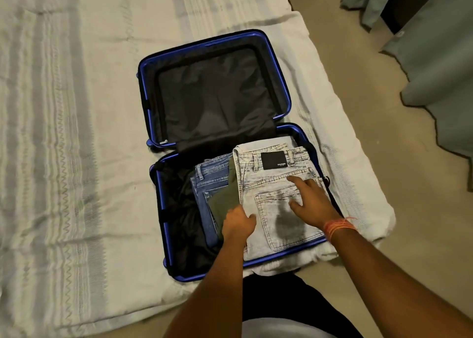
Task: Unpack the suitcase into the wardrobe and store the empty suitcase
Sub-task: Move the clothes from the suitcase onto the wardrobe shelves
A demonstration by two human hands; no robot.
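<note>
pale jeans (pixel 279 192) in blue suitcase (pixel 268 258) | left hand (pixel 238 225) pinches their left edge, fingers seemingly under | right hand (pixel 313 206) fingers (pixel 297 181) spread on top

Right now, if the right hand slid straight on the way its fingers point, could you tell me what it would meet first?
Most likely the black label on the waistband of the pale jeans that the right hand rests on, though the angle is approximate.

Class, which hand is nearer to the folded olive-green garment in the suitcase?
Left. The left hand is right beside the olive-green garment; the right hand rests further right, on the pale jeans.
</note>
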